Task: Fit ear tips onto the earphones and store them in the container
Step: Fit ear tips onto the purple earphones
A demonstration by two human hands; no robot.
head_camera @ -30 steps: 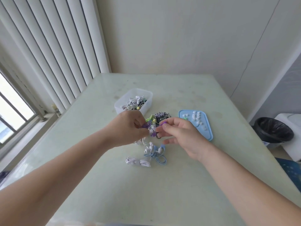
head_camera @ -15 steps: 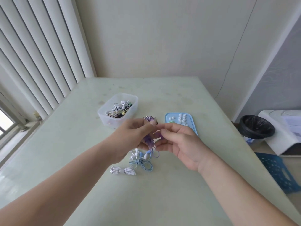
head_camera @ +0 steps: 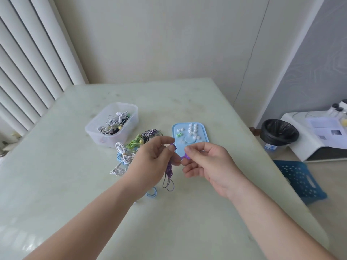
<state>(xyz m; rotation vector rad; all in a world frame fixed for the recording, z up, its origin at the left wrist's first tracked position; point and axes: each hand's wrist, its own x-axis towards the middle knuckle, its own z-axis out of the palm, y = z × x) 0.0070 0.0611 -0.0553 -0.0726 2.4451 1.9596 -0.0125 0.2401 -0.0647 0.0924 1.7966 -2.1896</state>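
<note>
Above the table (head_camera: pixel 75 184), left hand (head_camera: pixel 150 162) and right hand (head_camera: pixel 208 162) pinch purple earphones (head_camera: pixel 169 170), cord hanging vertically.

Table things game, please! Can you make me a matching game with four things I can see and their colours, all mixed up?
Things:
1. held earphones
2. tray
3. container
4. bin

Colours:
A. black
B. see-through
C. purple
D. light blue

Pairs: 1-C, 2-D, 3-B, 4-A
</note>
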